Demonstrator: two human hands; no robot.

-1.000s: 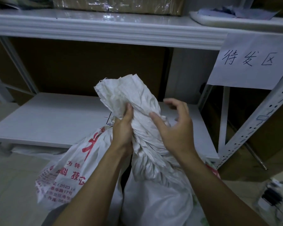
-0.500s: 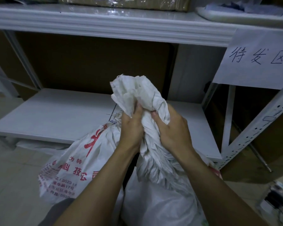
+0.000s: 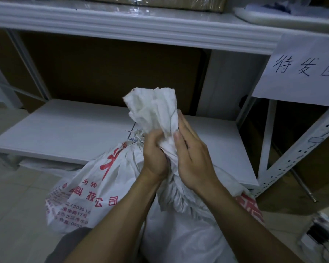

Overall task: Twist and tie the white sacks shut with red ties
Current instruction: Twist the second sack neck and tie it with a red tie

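White sack (image 3: 179, 243) stood on the floor (image 3: 17, 205) by the shelf (image 3: 65, 130), its twisted neck (image 3: 154, 111) clenched in the left hand (image 3: 156, 154), right hand (image 3: 194, 156) pressed flat against it; loosening either to fetch a tie could unwind it.

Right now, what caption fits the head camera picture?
Left hand grips the twisted white sack; right hand presses against it.
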